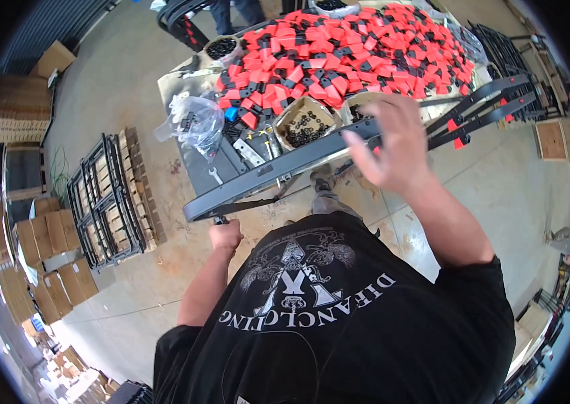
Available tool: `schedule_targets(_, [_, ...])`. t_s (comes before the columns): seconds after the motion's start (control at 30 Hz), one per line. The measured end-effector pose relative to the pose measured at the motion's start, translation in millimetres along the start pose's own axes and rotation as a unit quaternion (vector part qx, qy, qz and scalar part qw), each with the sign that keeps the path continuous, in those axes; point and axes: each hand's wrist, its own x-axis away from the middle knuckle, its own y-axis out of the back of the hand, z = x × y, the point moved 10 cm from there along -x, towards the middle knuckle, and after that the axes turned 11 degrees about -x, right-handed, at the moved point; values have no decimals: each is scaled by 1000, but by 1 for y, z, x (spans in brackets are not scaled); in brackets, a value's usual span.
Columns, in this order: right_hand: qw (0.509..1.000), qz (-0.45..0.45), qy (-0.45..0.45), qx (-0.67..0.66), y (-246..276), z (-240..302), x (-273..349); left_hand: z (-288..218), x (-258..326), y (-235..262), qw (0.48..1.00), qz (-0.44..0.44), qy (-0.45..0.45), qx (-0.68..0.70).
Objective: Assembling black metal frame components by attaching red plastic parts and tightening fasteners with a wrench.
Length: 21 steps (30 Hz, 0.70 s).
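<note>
A long black metal frame [258, 178] lies slantwise across the near edge of the table, reaching from lower left to upper right. Below its left end, my left hand [225, 235] is closed around a dark piece that shows only at its top, so its kind is hidden. My right hand [396, 145] is raised over the middle of the frame, thumb and fingers apart and blurred by motion. It appears to hold nothing. Just beyond the frame, a box of small black ring-shaped parts [305, 122] stands near that hand.
A big heap of red and black plastic pieces [339, 57] covers the table. Left of it lie a clear plastic bag [194, 124], a wrench [215, 176] and a tub of black parts [223, 48]. Black frames on a pallet [106, 202] stand left. Another person's legs [238, 15] show beyond.
</note>
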Motion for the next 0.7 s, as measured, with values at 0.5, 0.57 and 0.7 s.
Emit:
schedule_targets(0.5, [964,224,-109,92,-109,-19,-10,-13,20,-41,828,353,-28,435])
schedule_targets(0.57, [954,247,-130,108,-111,-19,-12,-15,26,-41,833,358,9,423])
schedule_targets(0.7, [938,288,-160,112,-117,-29,-4,-15,59,-15,855,320,149,380])
